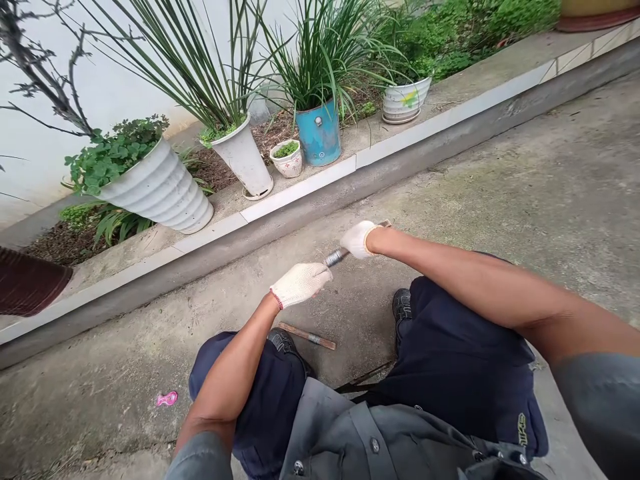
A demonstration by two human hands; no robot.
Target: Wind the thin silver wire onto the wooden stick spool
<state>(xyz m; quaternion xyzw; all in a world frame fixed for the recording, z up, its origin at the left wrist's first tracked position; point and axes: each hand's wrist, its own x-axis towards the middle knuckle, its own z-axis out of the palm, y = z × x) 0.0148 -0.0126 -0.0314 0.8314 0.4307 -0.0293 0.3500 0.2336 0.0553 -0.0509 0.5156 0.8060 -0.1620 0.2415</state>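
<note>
Both of my hands wear white knit gloves. My right hand (358,240) is closed around a wooden stick, whose far end pokes out past the wrist. Silvery wire (334,258) is coiled tightly about this stick between the two hands. At the coil's lower-left end, the fingers of my left hand (300,283) are pinched together on the wire-wound stick; whether they grip the wood or a loose wire strand is hidden. On the concrete below lies a second wooden stick (295,331), also wrapped with wire around part of its length, beside my left shoe (284,341).
A low tiled ledge (300,195) crosses in front. On it stand a ribbed white pot (165,190), a tall white pot (243,157), a small flowered pot (289,163), a blue pot (319,137) and another white pot (406,101). A pink object (167,399) lies on the ground at left.
</note>
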